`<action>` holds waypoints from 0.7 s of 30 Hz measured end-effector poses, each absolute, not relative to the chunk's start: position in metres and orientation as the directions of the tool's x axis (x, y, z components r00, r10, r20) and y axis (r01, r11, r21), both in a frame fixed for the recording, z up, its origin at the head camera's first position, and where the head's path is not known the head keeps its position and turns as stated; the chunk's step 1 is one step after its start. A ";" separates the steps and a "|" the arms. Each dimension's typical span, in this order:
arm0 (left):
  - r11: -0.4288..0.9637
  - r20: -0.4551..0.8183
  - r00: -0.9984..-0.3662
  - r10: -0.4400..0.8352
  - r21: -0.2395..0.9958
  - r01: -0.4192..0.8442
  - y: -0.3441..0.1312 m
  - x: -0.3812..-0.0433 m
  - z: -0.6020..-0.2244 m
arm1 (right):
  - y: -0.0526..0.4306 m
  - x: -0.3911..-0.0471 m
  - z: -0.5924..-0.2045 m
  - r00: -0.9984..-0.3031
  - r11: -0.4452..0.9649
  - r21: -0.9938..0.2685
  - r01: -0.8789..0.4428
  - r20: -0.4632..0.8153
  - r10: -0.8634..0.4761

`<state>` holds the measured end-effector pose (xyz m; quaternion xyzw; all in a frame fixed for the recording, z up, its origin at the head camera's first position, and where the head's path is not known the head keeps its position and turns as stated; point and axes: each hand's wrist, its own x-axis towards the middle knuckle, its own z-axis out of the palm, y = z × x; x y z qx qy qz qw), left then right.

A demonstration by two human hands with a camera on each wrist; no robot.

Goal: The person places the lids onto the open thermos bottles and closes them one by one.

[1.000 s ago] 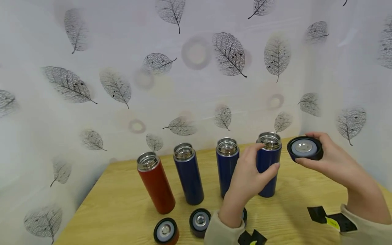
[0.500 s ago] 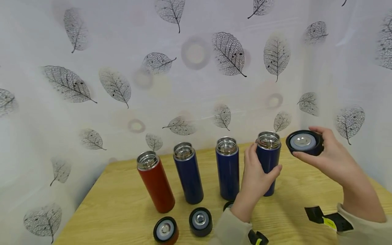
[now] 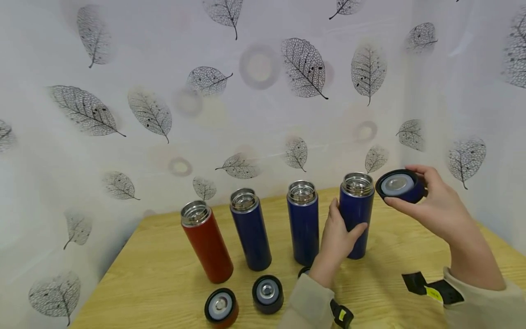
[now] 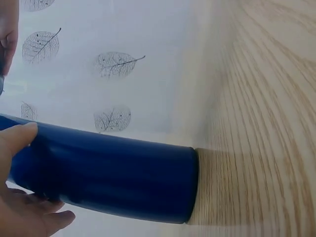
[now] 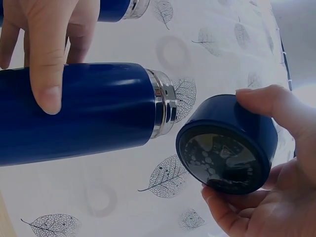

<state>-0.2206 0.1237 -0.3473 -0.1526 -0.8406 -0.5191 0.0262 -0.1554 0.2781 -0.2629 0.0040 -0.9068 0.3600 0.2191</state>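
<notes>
My left hand [image 3: 338,240] grips the rightmost blue thermos bottle [image 3: 356,212], thumb on one side and fingers on the other. The bottle stands upright on the table, its steel threaded neck uncovered. In the left wrist view, the base of the blue bottle [image 4: 148,180] meets the wood. Just right of the bottle's mouth, my right hand [image 3: 437,205] pinches a blue lid [image 3: 400,185] by its sides, in the air. The lid's grey seal and metal disc face the head camera; the right wrist view shows the lid's [image 5: 222,158] glossy dark top, apart from the neck.
A red bottle [image 3: 210,249] and two blue bottles, one left [image 3: 251,235] and one nearer [image 3: 304,224], stand uncapped in a row. In front lie a red lid [image 3: 222,307], a dark lid [image 3: 268,294] and another mostly hidden by my left arm. A leaf-print curtain [image 3: 263,119] hangs behind.
My left hand has come forward and right, from an open reach beside the blue bottle to a grip on its body. The lid in my right hand has risen and come nearer the bottle's neck.
</notes>
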 end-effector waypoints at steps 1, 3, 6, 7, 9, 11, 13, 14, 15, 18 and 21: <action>0.429 0.214 -0.950 0.226 0.854 0.295 0.124 -0.221 -0.348 | 0.278 -0.155 -0.263 -0.903 0.744 -0.648 -0.165 0.402 0.150; 0.461 0.240 -0.946 0.217 0.829 0.316 0.123 -0.222 -0.348 | 0.279 -0.155 -0.263 -0.901 0.747 -0.643 -0.167 0.407 0.149; 0.487 0.264 -0.942 0.208 0.807 0.334 0.122 -0.222 -0.347 | 0.279 -0.155 -0.262 -0.899 0.747 -0.642 -0.172 0.413 0.148; 0.495 0.266 -0.941 0.207 0.801 0.336 0.121 -0.221 -0.347 | 0.279 -0.155 -0.262 -0.897 0.745 -0.643 -0.177 0.416 0.147; 0.510 0.271 -0.940 0.208 0.790 0.341 0.120 -0.220 -0.345 | 0.279 -0.155 -0.261 -0.891 0.744 -0.641 -0.187 0.430 0.145; 0.541 0.266 -0.940 0.215 0.769 0.341 0.118 -0.218 -0.341 | 0.280 -0.154 -0.260 -0.885 0.744 -0.637 -0.202 0.445 0.140; 0.590 0.257 -0.939 0.229 0.730 0.344 0.117 -0.215 -0.337 | 0.280 -0.153 -0.259 -0.879 0.749 -0.629 -0.210 0.456 0.137; 0.617 0.250 -0.939 0.236 0.708 0.344 0.116 -0.213 -0.334 | 0.281 -0.153 -0.259 -0.878 0.753 -0.623 -0.212 0.460 0.134; 0.644 0.241 -0.939 0.244 0.684 0.343 0.116 -0.211 -0.332 | 0.281 -0.152 -0.259 -0.877 0.755 -0.619 -0.215 0.463 0.130; 0.702 0.215 -0.937 0.275 0.621 0.349 0.113 -0.206 -0.325 | 0.281 -0.151 -0.258 -0.874 0.771 -0.600 -0.216 0.471 0.122; 0.709 0.196 -0.927 0.321 0.599 0.372 0.109 -0.202 -0.319 | 0.281 -0.148 -0.258 -0.869 0.771 -0.594 -0.229 0.482 0.113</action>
